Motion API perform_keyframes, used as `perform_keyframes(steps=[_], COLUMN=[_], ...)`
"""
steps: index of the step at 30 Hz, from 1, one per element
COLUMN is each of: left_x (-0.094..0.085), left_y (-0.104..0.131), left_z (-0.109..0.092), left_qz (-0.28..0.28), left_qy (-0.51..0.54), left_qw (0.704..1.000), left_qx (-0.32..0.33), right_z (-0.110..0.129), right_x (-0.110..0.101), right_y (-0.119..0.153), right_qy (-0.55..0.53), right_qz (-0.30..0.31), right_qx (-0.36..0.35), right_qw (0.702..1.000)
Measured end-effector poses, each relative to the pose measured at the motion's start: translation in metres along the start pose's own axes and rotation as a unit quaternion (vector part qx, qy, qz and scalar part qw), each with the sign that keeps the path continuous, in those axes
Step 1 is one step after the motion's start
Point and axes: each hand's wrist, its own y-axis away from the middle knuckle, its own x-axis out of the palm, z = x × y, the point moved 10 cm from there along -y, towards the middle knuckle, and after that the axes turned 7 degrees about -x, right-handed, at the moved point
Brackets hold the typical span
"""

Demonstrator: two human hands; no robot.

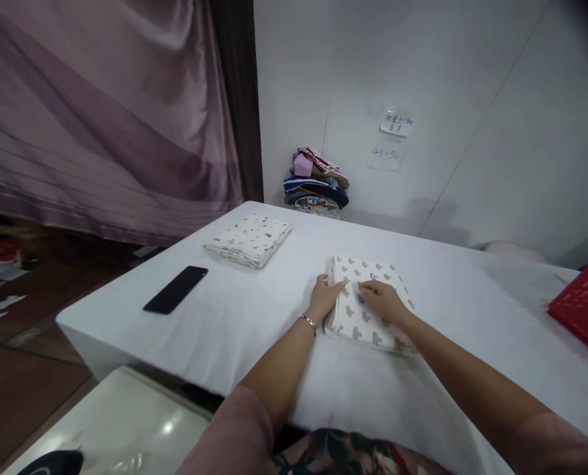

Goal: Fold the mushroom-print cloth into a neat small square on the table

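Note:
A folded white cloth (373, 323) printed with grey mouse-head shapes lies on the white-covered table in front of me. My left hand (325, 297) grips its left edge, thumb on top and fingers curled around the side. Over the middle of the same cloth, my right hand (380, 298) has its fingertips drawn together in a pinch close to the surface. Whether anything small is between those fingertips is hidden. To the left sits another folded cloth (249, 237), white with small dark prints, apart from both hands.
A black phone (175, 290) lies on the table's (254, 316) left part. Against the wall rises a stack of folded fabrics (316, 181). A red item (583, 300) is at the right edge. A pale glossy surface (126, 415) stands at lower left, and a pink curtain (106, 119) hangs behind.

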Motion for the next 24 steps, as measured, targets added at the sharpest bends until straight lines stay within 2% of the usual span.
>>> perform_keyframes(steps=[3, 7, 10, 15, 24], left_x=[0.002, 0.0, -0.001, -0.003, -0.004], left_y=[0.0, -0.002, -0.001, 0.005, 0.006], left_z=[0.004, 0.007, 0.006, -0.002, -0.006], left_qz=[0.015, 0.003, -0.012, -0.025, -0.053], left_qy=[0.001, -0.005, -0.003, -0.007, -0.032], left_qw=[1.0, 1.0, 1.0, 0.999, 0.997], left_qx=[-0.011, -0.001, 0.018, 0.034, 0.04], right_z=[0.014, 0.014, 0.017, 0.017, 0.004], right_x=[0.006, 0.026, 0.036, 0.043, 0.046], right_y=[-0.035, -0.08, -0.101, -0.109, -0.104], right_qy=[0.032, 0.081, 0.112, 0.132, 0.058], right_qz=[-0.013, 0.012, 0.02, 0.037, 0.041], right_qx=[-0.01, 0.03, 0.04, 0.058, 0.117], right_qw=[0.999, 0.996, 0.993, 0.989, 0.991])
